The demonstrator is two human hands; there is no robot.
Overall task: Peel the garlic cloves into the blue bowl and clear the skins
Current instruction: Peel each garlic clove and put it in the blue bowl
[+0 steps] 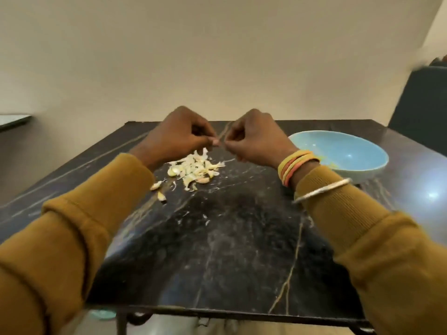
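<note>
1. Skins [193, 169] are lying on the worktop [242, 238] under the left hand [179, 134].
2. Both hands, fingers curled, are pinching one garlic clove [216, 142] between them.
3. Blue bowl [338, 151] is sitting right of them, nearest the right hand [254, 136].

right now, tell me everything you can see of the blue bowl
The blue bowl is wide, shallow and light blue, glossy like glazed ceramic, with a bright highlight inside. It stands upright on the dark marbled table, far right. The bangles on the right wrist hide part of its near left side. A yellowish bit lies inside by its left wall, too blurred to name. Only the table touches it.
</note>
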